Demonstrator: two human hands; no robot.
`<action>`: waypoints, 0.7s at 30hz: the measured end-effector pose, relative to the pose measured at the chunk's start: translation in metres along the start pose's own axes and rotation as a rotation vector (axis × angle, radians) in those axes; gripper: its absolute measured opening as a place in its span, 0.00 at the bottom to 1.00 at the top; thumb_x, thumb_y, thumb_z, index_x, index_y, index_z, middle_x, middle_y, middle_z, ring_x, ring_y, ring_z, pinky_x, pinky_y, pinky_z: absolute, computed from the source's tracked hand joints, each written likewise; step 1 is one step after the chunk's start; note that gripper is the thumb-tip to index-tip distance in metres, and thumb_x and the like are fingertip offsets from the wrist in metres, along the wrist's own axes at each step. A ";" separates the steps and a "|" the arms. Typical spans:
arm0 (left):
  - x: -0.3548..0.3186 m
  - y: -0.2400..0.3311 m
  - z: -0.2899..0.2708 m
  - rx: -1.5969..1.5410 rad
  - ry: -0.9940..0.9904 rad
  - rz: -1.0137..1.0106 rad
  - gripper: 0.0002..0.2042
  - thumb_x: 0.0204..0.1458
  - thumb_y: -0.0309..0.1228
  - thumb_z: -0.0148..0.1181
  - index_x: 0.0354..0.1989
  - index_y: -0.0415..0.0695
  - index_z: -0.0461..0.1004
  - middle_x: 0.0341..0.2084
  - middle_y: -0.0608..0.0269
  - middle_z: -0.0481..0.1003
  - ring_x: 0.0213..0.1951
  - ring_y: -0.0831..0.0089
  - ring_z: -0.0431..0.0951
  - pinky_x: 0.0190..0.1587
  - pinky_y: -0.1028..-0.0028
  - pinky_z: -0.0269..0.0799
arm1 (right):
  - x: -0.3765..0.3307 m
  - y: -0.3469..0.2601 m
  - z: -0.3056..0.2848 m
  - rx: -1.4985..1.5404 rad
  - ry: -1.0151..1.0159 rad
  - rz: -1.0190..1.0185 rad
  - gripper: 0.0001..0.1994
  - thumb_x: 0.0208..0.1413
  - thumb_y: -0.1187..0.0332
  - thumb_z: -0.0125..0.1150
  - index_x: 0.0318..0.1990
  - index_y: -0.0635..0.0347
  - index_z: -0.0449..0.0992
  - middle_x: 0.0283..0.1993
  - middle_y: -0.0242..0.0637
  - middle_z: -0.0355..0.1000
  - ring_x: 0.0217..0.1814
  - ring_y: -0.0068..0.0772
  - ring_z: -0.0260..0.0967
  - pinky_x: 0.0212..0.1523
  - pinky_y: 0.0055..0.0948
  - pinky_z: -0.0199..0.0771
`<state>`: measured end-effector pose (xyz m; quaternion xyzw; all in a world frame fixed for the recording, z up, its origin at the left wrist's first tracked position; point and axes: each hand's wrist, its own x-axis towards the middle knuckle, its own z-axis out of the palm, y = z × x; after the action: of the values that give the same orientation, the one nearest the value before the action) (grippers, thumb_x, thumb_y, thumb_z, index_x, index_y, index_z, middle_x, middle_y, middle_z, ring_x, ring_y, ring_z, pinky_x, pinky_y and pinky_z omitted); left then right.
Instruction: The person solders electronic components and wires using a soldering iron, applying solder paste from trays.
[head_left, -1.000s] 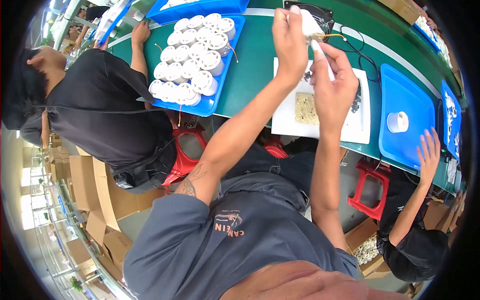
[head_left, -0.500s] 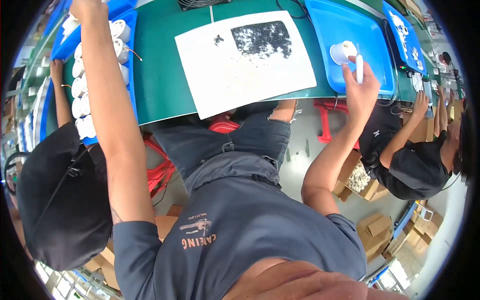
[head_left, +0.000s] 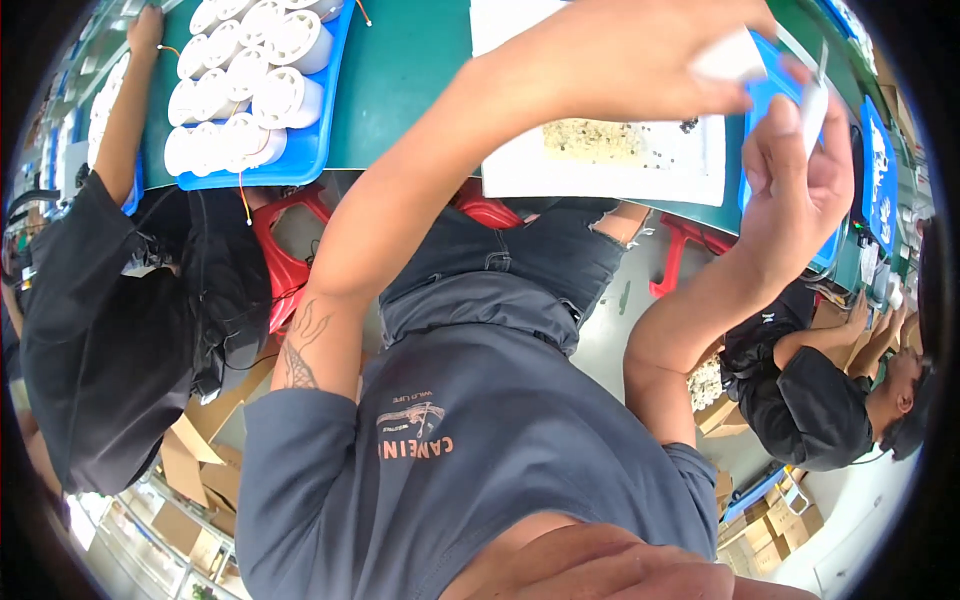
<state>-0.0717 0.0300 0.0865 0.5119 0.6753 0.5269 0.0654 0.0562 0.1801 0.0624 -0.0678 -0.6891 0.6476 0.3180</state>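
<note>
My left hand [head_left: 640, 62] reaches across to the right, over the white sheet [head_left: 690, 180]. Its fingers close round a white plastic piece [head_left: 730, 58], whose full shape is hidden by the hand. Just to the right, my right hand [head_left: 800, 170] grips a slim white pen-shaped tool [head_left: 814, 110] with a thin tip pointing up. Both hands are close together above a blue tray [head_left: 768, 92], mostly covered by them. On the sheet lies a heap of tiny yellowish bits [head_left: 595, 140], with small dark bits [head_left: 688, 126] scattered beside it.
At left, a blue tray [head_left: 328, 125] holds several white cylindrical housings [head_left: 290, 98], some trailing thin wires. Another blue tray [head_left: 880, 170] with white parts stands far right. A co-worker's arm [head_left: 122, 120] rests left; another person [head_left: 820, 400] sits right. Red stools [head_left: 285, 245] show under the green table [head_left: 400, 90].
My left hand has come from the left tray across to the right, now holding a white piece. My right hand has risen slightly, still with the tool. The view has shifted.
</note>
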 end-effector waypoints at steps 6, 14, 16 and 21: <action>-0.062 -0.055 -0.032 -0.961 0.478 0.077 0.12 0.68 0.35 0.50 0.50 0.39 0.69 0.37 0.58 0.77 0.37 0.69 0.80 0.38 0.72 0.78 | -0.009 0.031 0.028 0.109 -0.162 -0.044 0.22 0.60 0.81 0.57 0.61 0.68 0.63 0.32 0.42 0.72 0.21 0.18 0.58 0.20 0.17 0.53; -0.146 -0.077 -0.016 -0.756 0.760 -0.363 0.08 0.68 0.33 0.48 0.43 0.39 0.65 0.32 0.54 0.76 0.33 0.72 0.78 0.33 0.71 0.77 | -0.017 0.069 0.032 0.299 -0.359 0.113 0.33 0.53 0.77 0.66 0.66 0.72 0.62 0.41 0.44 0.72 0.39 0.26 0.70 0.40 0.22 0.70; -0.160 -0.087 -0.012 -0.708 0.715 -0.359 0.16 0.67 0.39 0.46 0.49 0.36 0.67 0.38 0.50 0.76 0.42 0.60 0.79 0.36 0.63 0.77 | -0.016 0.076 0.036 0.402 -0.426 0.098 0.37 0.49 0.76 0.67 0.68 0.74 0.60 0.43 0.45 0.71 0.44 0.29 0.71 0.45 0.25 0.71; -0.158 -0.094 -0.015 -0.716 0.682 -0.344 0.18 0.66 0.39 0.47 0.51 0.34 0.66 0.39 0.49 0.75 0.42 0.60 0.79 0.36 0.63 0.77 | -0.020 0.077 0.040 0.218 -0.325 0.064 0.26 0.56 0.77 0.65 0.62 0.75 0.68 0.37 0.43 0.74 0.36 0.26 0.71 0.38 0.23 0.71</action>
<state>-0.0656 -0.0923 -0.0519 0.1385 0.5101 0.8432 0.0983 0.0259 0.1478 -0.0150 0.0507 -0.6546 0.7307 0.1872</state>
